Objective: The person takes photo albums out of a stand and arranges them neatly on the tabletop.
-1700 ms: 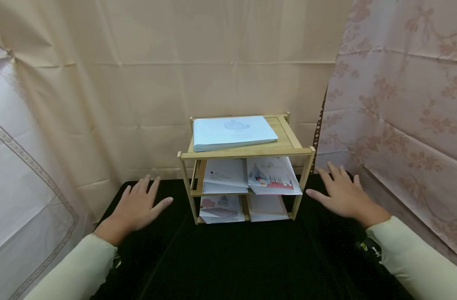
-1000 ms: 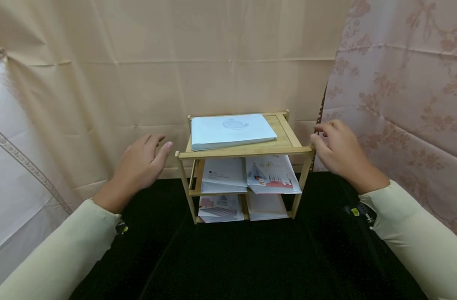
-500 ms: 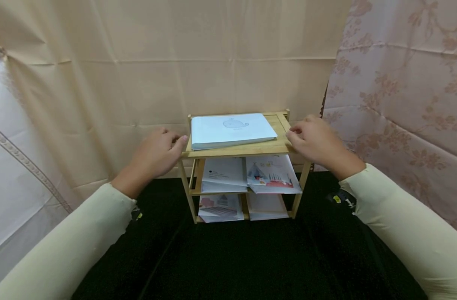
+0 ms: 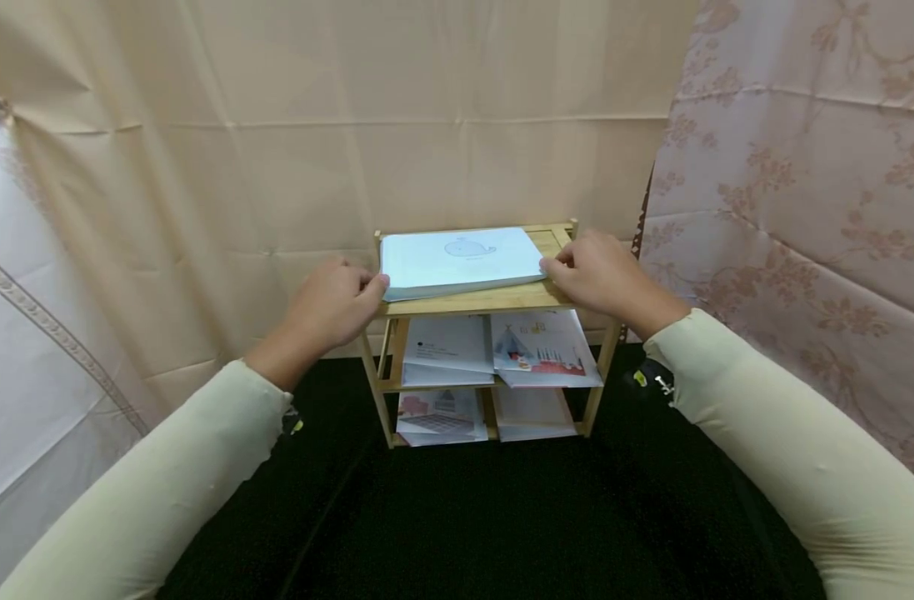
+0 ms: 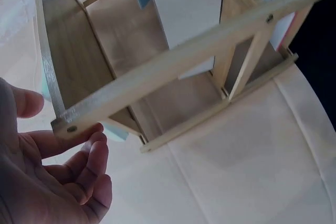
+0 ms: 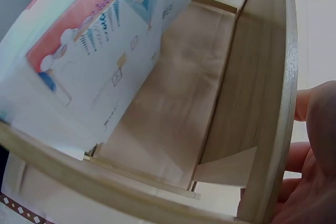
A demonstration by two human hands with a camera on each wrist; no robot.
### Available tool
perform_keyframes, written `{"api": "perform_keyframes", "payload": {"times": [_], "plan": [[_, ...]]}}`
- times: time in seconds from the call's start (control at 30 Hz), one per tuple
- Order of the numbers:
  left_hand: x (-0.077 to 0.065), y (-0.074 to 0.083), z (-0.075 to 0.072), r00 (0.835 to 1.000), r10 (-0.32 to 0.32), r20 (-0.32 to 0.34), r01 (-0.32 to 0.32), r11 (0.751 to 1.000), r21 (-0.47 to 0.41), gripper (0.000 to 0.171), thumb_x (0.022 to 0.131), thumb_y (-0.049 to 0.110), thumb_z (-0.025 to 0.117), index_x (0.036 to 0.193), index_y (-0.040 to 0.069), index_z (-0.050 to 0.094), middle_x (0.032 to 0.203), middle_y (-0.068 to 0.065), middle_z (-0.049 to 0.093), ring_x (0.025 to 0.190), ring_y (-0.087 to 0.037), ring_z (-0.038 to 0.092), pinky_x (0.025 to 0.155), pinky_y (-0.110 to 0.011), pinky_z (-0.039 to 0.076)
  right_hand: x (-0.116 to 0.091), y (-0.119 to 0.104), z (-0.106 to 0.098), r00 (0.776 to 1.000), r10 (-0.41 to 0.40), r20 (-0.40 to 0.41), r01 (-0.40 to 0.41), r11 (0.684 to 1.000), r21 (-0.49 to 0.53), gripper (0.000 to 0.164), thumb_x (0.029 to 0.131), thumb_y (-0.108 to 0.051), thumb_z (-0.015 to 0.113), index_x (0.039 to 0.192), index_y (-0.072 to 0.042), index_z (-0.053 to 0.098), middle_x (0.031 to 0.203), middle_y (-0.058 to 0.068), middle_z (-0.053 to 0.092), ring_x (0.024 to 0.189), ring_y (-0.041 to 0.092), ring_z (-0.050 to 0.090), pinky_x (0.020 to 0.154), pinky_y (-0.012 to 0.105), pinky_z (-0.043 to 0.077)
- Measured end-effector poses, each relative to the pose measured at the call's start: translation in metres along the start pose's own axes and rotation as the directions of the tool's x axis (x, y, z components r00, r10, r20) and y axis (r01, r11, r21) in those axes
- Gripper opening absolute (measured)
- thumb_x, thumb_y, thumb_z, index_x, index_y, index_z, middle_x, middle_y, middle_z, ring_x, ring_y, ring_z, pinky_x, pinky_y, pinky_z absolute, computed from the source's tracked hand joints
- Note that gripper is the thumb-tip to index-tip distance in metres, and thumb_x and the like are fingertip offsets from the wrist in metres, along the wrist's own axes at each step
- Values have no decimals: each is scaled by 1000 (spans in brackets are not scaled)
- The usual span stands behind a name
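Observation:
A thick pale-blue book [image 4: 464, 265] with a small whale drawing lies flat on the top board of a light wooden shelf rack [image 4: 494, 302]. My left hand [image 4: 332, 304] holds the book's left edge, thumb on the near corner. At the right edge, my right hand [image 4: 602, 275] pinches it between thumb and curled fingers. In the left wrist view, the left fingers [image 5: 94, 163] bend beside the rack's rail end, and little of the book shows. The right wrist view shows the right hand [image 6: 310, 161] partly hidden behind the rack's top board.
On the middle tier sit a white book [image 4: 449, 346] and a picture book [image 4: 546, 350] with a tent. The lowest tier holds another picture book [image 4: 442, 412] and a pale book [image 4: 533, 410]. Behind the dark green cloth [image 4: 494, 517] hangs a beige curtain [image 4: 427, 150].
Both hands have risen from beside the rack and moved inward to the ends of the top book. Their spread fingers have curled in. The rack and the books have stayed put.

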State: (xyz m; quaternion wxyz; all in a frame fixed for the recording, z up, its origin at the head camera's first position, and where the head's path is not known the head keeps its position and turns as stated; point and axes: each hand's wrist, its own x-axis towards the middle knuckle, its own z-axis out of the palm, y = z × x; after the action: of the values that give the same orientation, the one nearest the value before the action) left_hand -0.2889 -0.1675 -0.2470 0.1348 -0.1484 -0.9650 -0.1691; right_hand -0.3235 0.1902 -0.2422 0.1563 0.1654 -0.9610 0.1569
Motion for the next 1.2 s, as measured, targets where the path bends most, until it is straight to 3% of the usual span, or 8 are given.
{"api": "perform_keyframes", "payload": {"times": [0.1, 0.23, 0.53, 0.67, 0.77, 0.87, 0.97, 1.2], "plan": [[1, 3, 2, 1000, -13, -7, 13, 1000, -11, 56, 109, 43, 40, 68, 11, 63, 85, -10, 66, 118, -31, 57, 91, -49, 45, 2, -1, 2, 1000, 26, 8, -26, 999, 30, 40, 103, -40, 58, 92, -9, 82, 67, 4, 60, 63, 23, 49, 56, 34, 36], [1, 6, 3, 999, -35, -14, 34, 998, -45, 57, 108, 43, 41, 63, 12, 56, 77, -9, 61, 107, -29, 57, 83, -45, 44, 3, -4, 4, 999, 32, 14, -32, 998, 50, 41, 103, -41, 59, 83, -12, 81, 64, 2, 63, 60, 21, 50, 55, 33, 37], [3, 9, 4, 995, -97, -16, 92, 974, -209, 60, 106, 46, 48, 55, 15, 44, 53, 3, 37, 54, -19, 36, 50, -29, 30, 2, -10, 7, 998, 66, 0, -66, 991, 120, 39, 102, -39, 62, 81, -11, 80, 69, 3, 70, 67, 23, 55, 61, 34, 41], [6, 7, 5, 984, -175, 14, 170, 925, -340, 56, 104, 48, 54, 64, 9, 58, 59, 0, 49, 58, -19, 42, 52, -30, 36, 2, -14, 6, 996, 85, 1, -84, 989, 124, 41, 102, -39, 63, 75, -11, 77, 66, 3, 68, 65, 23, 53, 61, 34, 40], [7, 6, 3, 971, -235, 49, 234, 880, -413, 50, 102, 50, 58, 93, 4, 74, 90, -8, 69, 81, -23, 58, 67, -34, 48, 1, -16, 6, 995, 96, 7, -96, 986, 134, 40, 101, -39, 63, 77, -11, 77, 68, 3, 68, 66, 23, 53, 62, 34, 40], [6, 6, -1, 956, -279, 90, 288, 832, -475, 54, 100, 50, 62, 123, 3, 71, 128, -14, 67, 112, -28, 60, 88, -42, 52, 0, -18, 6, 994, 107, 11, -107, 983, 147, 38, 101, -39, 64, 80, -10, 78, 71, 4, 69, 69, 23, 54, 63, 34, 40], [5, 6, -6, 946, -307, 106, 316, 796, -516, 57, 98, 50, 65, 129, 2, 68, 137, -15, 63, 123, -30, 57, 97, -46, 50, -1, -20, 7, 992, 122, 14, -122, 978, 167, 37, 100, -40, 65, 82, -10, 79, 75, 5, 71, 71, 23, 55, 64, 34, 41], [2, 4, -18, 941, -319, 118, 318, 703, -636, 51, 98, 44, 69, 130, 4, 68, 140, -13, 63, 117, -30, 68, 98, -40, 47, -2, -26, 11, 987, 156, 36, -160, 958, 238, 37, 99, -45, 66, 93, -12, 82, 93, 8, 76, 78, 24, 62, 66, 35, 49]]}}
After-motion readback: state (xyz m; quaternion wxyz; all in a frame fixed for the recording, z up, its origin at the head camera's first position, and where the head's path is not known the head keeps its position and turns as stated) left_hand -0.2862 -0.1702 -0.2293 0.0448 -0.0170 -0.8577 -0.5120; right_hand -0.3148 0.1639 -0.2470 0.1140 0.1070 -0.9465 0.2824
